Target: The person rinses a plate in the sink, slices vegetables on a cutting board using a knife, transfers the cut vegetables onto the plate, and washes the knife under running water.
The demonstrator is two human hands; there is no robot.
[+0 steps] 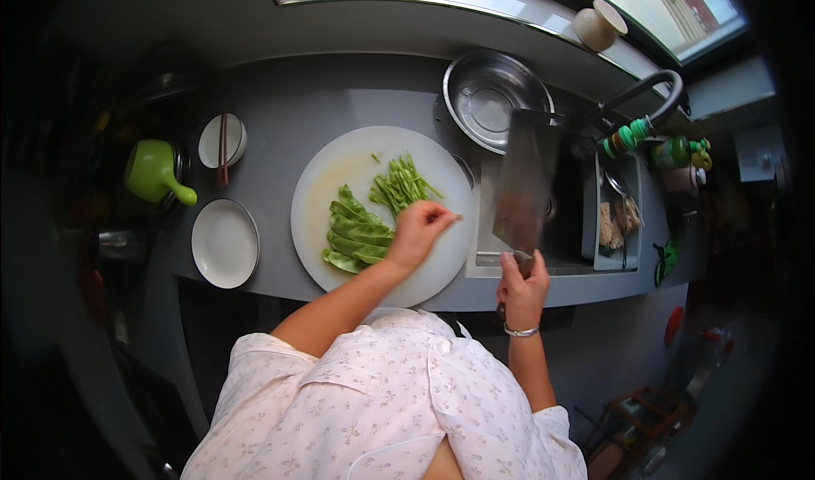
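On a round white cutting board point(331, 162) lie whole flat green bean pods point(360, 235) and, beyond them, a pile of thin green slices point(401, 184). My left hand point(420, 232) is over the board's right part, its thumb and fingers pinched on a small green piece point(458, 217). My right hand point(525, 286) grips the handle of a cleaver point(525, 181), right of the board. Its broad blade points away from me over the sink's left side, slightly blurred. A small green scrap point(375, 158) lies apart near the board's far side.
A steel basin point(465, 107) stands behind the sink point(560, 267), near the faucet point(668, 98). A tray point(592, 225) with brownish food sits at the sink's right. Left are a bowl point(207, 142) with chopsticks point(223, 152), a white plate point(225, 244) and a green-handled pan point(151, 171).
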